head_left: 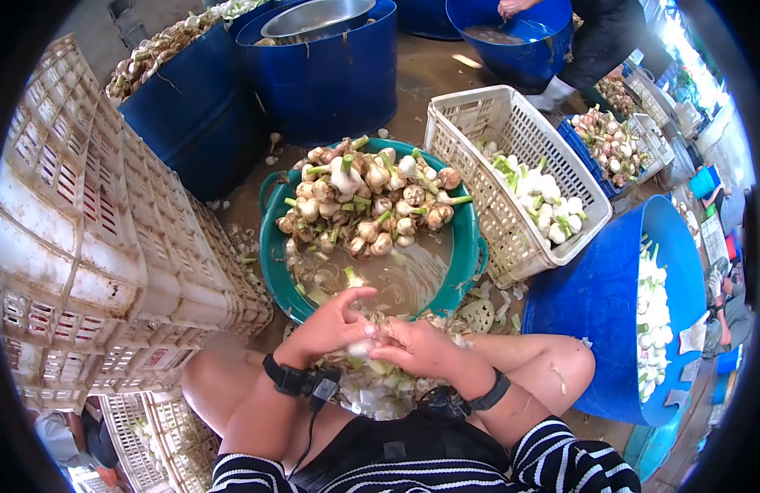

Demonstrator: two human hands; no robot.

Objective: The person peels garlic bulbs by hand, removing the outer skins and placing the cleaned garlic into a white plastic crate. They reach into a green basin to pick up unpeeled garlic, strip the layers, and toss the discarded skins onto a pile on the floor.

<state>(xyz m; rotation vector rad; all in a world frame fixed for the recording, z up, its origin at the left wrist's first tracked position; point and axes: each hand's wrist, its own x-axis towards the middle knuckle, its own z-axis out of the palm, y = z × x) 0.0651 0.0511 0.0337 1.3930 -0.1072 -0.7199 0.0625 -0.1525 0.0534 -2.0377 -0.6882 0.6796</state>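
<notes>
Over my lap, my left hand (334, 330) is closed around a white garlic bulb (361, 349), its index finger raised. My right hand (421, 348) meets it from the other side, fingers pinched on the bulb's loose skin; the fingers partly hide the bulb. Papery peelings (380, 382) lie beneath both hands. Just ahead is a green tub (274, 267) with murky water. Unpeeled garlic bulbs (371, 197) with cut green stems are heaped in its far half.
Right of the tub stands a white crate (478, 197) with peeled garlic (544, 197). A blue barrel (577, 304) holds more white bulbs. Stacked dirty crates (108, 246) rise on the left. Blue tubs (322, 90) stand behind. A co-worker's hand (515, 6) reaches into a far tub.
</notes>
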